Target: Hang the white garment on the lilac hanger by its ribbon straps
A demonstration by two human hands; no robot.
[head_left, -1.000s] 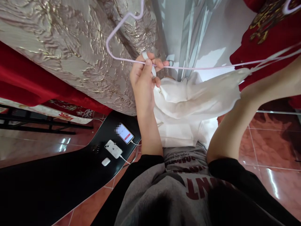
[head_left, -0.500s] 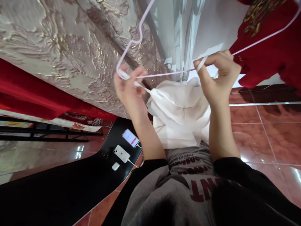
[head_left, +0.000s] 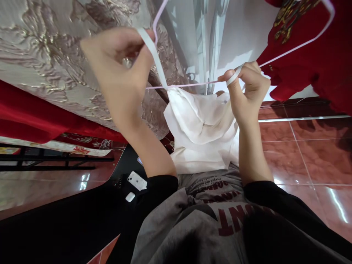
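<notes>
Below the hanger (head_left: 189, 85), white garment (head_left: 203, 126) is sitting; left hand (head_left: 118, 71) is pinching one strap (head_left: 155, 55), right hand (head_left: 249, 90) is gripping hanger plus second strap (head_left: 234, 75). Keeping straps untwisted should help.

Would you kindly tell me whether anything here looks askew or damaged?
Nothing looks spilled or damaged. Only the white garment seems uneven: the left hand holds one strap stretched past the pink hanger, while a white loop in the right hand sits close to it, perhaps from handling.
</notes>
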